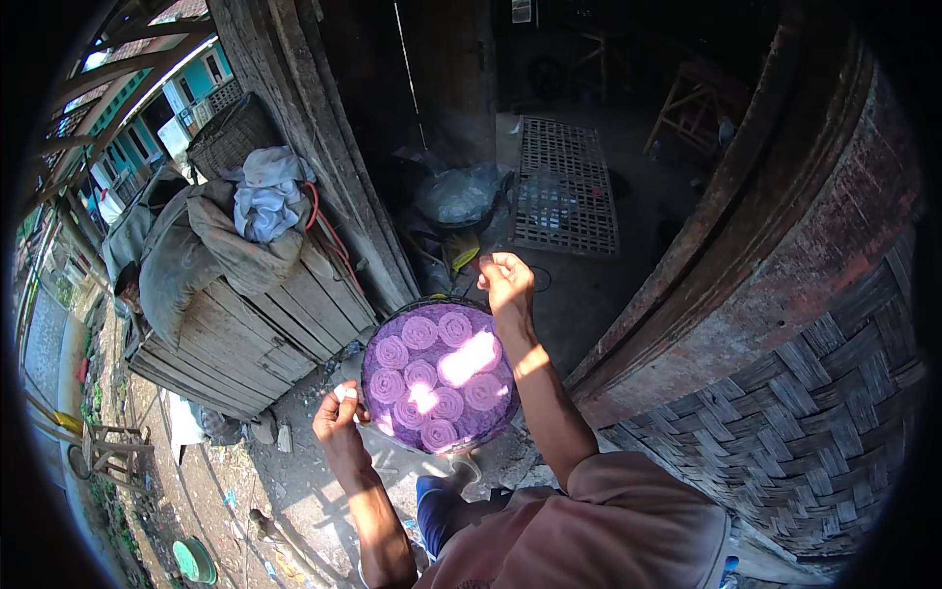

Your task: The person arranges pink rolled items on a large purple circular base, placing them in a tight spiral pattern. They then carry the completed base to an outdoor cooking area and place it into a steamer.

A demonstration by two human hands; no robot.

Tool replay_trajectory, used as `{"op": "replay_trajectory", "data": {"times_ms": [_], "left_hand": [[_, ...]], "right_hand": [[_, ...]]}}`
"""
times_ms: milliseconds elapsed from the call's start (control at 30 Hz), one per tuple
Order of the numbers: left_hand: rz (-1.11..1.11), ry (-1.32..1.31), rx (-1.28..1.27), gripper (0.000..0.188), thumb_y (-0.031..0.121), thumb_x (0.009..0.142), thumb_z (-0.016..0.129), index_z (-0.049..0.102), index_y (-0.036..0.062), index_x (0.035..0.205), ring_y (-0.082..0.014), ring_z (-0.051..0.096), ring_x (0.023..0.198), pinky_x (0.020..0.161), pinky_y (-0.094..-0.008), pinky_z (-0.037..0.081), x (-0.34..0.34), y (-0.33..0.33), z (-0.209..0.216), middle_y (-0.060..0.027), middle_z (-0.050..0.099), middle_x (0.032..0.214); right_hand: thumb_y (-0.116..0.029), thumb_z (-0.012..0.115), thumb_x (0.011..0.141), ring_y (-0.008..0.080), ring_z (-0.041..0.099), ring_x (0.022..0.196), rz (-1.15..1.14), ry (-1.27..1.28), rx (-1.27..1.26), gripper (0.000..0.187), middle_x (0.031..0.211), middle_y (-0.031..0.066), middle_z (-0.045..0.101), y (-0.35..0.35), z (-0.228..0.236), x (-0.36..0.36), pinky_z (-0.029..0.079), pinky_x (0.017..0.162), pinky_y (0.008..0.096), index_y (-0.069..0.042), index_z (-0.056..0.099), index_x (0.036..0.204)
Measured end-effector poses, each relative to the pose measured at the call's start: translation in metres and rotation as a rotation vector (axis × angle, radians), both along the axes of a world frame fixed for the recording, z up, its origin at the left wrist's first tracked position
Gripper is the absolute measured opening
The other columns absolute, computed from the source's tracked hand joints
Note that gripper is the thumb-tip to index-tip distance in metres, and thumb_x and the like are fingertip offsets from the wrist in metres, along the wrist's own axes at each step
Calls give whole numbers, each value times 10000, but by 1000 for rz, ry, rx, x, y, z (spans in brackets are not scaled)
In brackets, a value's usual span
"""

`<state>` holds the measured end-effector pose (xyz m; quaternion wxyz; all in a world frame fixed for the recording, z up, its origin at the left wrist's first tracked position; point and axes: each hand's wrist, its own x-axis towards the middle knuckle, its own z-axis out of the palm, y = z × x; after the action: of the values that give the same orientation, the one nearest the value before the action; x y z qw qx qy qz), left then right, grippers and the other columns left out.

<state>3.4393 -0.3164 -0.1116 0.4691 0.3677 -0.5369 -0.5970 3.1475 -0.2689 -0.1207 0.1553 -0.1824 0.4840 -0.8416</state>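
Observation:
A round tray (442, 447) with a dark rim lies in front of me, lined in purple and bearing several coiled pink-purple rosettes (420, 334). Bright sunlight washes out part of them. At the tray's left edge, my left hand (340, 424) is closed, thumb up and fingers curled in a pinch. My right hand (507, 285) is closed too, above the far right rim, with its forearm passing along the tray's right side. What the fingertips pinch, if anything, is too small to make out. Whether either hand touches the rim cannot be told.
A wooden door frame (324, 128) and a woven bamboo wall (785, 393) flank a dark room. Inside are a lattice rack (567, 187) and a plastic-covered basin (459, 196). To the left stands a plank box (235, 334) with sacks on top. A green basin (194, 560) sits outside.

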Motion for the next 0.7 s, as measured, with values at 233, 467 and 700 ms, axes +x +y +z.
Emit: {"op": "replay_trajectory", "data": {"times_ms": [233,467,700], "left_hand": [[-315,0,84,195,136,876,666,684,-25,985,-96,490,603,579,-240,377,-188,-101,15,-9,569,653],[-549,-34,18,214,173,870,649,677,-12,973,-96,498,571,566,-246,390,-377,-162,24,-15,568,641],[-691,-30,49,142,116,859,647,679,-9,918,-94,486,592,601,-242,369,-584,-173,7,-13,577,669]], "right_hand": [[-108,628,886,57,489,562,-417,-20,160,85,658,-19,565,-39,12,-171,371,540,210,-27,606,872],[-63,591,884,71,510,601,-694,-57,182,74,696,8,581,-27,19,-307,397,568,220,7,592,858],[-136,580,889,113,513,597,-889,-21,335,153,652,38,574,-8,-32,-457,415,561,299,15,589,863]]}}
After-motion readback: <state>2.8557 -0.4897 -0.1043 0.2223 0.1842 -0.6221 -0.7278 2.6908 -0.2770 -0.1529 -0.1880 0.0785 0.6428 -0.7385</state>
